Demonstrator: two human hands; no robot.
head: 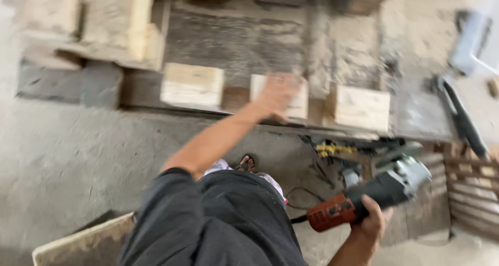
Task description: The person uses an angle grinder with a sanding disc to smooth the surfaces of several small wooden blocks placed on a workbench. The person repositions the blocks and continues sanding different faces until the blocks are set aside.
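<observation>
My left hand (pixel 277 94) reaches forward and rests on the middle one of three pale wooden blocks (pixel 297 101) along the front edge of a worn workbench (pixel 234 42); motion blur hides whether the fingers grip it. Another block (pixel 192 85) lies to its left and one (pixel 359 108) to its right. My right hand (pixel 370 222) is low at the right, shut on the dark body of an angle grinder (pixel 371 193) with an orange rear end and grey head. Its cord trails down to the floor.
Pale timber pieces (pixel 117 24) are stacked at the bench's back left. A yellow-and-black tool (pixel 332 149) and cables lie on the floor under the bench. A slatted pallet (pixel 475 190) stands at the right. A dusty board (pixel 83 242) is at lower left. The floor is concrete.
</observation>
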